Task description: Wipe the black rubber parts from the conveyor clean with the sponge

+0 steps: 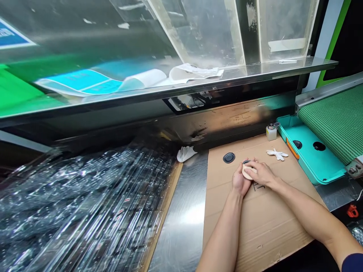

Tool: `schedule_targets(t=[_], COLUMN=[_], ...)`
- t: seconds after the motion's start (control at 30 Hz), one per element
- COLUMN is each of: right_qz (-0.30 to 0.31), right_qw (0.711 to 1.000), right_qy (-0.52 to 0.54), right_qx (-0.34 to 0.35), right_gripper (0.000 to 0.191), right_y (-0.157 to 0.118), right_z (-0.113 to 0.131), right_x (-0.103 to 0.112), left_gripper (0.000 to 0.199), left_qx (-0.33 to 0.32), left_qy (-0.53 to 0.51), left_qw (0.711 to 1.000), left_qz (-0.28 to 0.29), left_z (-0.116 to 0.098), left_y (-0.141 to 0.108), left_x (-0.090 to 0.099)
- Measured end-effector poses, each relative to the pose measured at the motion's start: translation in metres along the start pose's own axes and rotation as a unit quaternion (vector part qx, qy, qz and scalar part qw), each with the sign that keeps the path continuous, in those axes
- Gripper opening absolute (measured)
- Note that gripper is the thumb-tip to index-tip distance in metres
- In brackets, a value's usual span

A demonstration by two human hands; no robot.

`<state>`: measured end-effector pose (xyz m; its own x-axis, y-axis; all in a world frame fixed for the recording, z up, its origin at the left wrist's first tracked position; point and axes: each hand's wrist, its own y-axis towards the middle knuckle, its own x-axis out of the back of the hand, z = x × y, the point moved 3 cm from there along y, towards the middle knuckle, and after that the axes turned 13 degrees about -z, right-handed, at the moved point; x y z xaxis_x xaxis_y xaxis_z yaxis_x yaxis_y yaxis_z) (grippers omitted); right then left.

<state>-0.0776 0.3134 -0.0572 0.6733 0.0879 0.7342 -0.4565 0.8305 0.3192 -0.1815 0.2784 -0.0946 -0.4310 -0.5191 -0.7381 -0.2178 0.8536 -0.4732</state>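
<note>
A factory assembly station: a green belt conveyor (pixel 334 121) runs beside a stainless-steel worktop (pixel 181 226) topped with a cardboard sheet (pixel 272 234), below clear acrylic panels (pixel 198 30).

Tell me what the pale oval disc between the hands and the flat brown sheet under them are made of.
The pale oval disc looks like matte foam or plastic, though most of it is covered. The flat brown sheet looks like corrugated cardboard: dull bare paper with creases and a torn edge.

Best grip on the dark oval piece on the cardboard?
Pinch the rim of the dark oval piece at its long sides, from the far left, away from the left hand on the pale disc. It lies flat, so the rim is likely the only edge.
</note>
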Motion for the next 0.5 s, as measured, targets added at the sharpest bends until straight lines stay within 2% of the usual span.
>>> schedule_targets(t=[0.07, 0.23, 0.3, 0.4, 0.43, 0.5], right_qz=[0.018, -0.040, -0.024, 0.011, -0.001, -0.063], right_qw=[1.000, 0.989, 0.990, 0.995, 0.994, 0.987], right_qy=[-0.013, -0.093, -0.094, -0.088, -0.099, -0.143], right_qx=[-0.006, -0.106, -0.101, -0.052, -0.038, -0.032], right_gripper=[0.037, 0.043, 0.041, 0.044, 0.047, 0.044], right_y=[0.002, 0.010, 0.010, 0.009, 0.010, 0.015], right_z=[0.000, -0.015, -0.017, -0.019, -0.021, -0.031], right_x=[0.002, 0.015, 0.018, 0.025, 0.029, 0.041], left_gripper=[0.033, 0.030, 0.029, 0.026, 0.026, 0.029], left_qx=[-0.003, -0.035, -0.051, -0.101, -0.114, -0.118], left_qy=[0.000, 0.008, 0.010, -0.006, -0.015, -0.031], left_qw=[1.000, 0.999, 0.998, 0.992, 0.990, 0.989], left_qz=[-0.004, -0.013, -0.035, -0.069, -0.077, -0.081], left_z=[-0.001, -0.006, -0.014, -0.032, -0.038, -0.044], left_y=[0.001, 0.004, 0.006, 0.009, 0.009, 0.008], left_x=[0.001, 0.002, 0.007, 0.018, 0.021, 0.024])
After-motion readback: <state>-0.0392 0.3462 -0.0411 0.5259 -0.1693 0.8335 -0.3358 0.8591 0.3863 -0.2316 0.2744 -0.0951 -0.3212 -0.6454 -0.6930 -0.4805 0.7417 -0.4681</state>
